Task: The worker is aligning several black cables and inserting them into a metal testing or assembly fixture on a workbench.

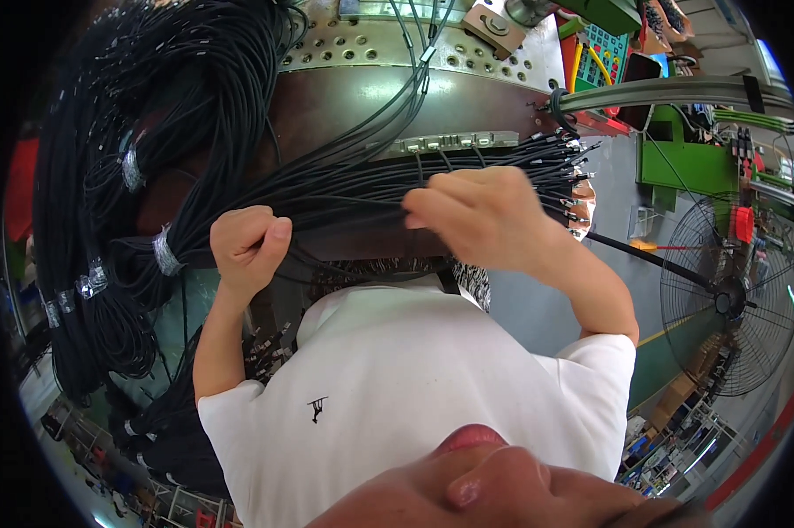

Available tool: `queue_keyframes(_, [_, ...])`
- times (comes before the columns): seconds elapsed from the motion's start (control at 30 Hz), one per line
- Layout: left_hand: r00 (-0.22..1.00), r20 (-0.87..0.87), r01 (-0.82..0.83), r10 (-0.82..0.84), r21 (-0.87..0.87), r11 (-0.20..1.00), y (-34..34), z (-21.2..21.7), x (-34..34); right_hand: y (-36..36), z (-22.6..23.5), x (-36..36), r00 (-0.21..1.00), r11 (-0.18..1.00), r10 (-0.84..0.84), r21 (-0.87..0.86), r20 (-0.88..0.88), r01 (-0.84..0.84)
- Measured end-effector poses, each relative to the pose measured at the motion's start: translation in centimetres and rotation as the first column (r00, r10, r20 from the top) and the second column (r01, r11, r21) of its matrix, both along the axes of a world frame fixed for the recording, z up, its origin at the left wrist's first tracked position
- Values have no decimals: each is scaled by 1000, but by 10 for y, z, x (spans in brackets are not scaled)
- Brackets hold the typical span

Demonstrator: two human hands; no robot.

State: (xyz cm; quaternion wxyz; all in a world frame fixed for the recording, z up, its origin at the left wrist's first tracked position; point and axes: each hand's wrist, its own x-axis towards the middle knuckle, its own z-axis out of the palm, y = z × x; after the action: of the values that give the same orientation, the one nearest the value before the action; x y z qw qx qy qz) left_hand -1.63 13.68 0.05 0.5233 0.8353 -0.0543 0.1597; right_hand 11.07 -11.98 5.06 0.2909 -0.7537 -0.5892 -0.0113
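My left hand [249, 248] is closed in a fist, thumb folded over the fingers, beside the left part of a long bundle of black cables [335, 189]. Whatever it may grip is hidden. My right hand [480, 216], slightly smeared by motion, has its fingers curled and pressed together over the right part of the bundle; I cannot make out what is in them. Just beyond it, a pale metal strip [454, 142] with several small connectors runs along the table, and short cable lengths lead from it toward me. Metal-tipped cable ends [573, 158] fan out at the bundle's right end.
Thick coils of black cable [230, 79] heap up at the left, tied with shiny wrap [165, 251]. A perforated metal plate [370, 55] and a clamp block [492, 31] lie at the back. To the right are a curved grey conduit [678, 91], a green machine [665, 163] and a caged fan [728, 299].
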Motion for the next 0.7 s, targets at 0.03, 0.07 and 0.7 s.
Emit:
queue_keyframes(0.03, [1000, 14, -4, 4, 5, 1000, 1, 0, 1, -13, 6, 5, 999, 1000, -28, -2, -27, 28])
queue_keyframes(0.07, [1000, 28, -8, 7, 10, 1000, 2, -1, 2, -26, 9, 11, 997, 998, -57, -5, -53, 56])
queue_keyframes(0.7, [694, -618, 560, -369, 142, 816, -32, 53, 14, -178, 11, 48, 937, 932, -346, -90, 53, 350])
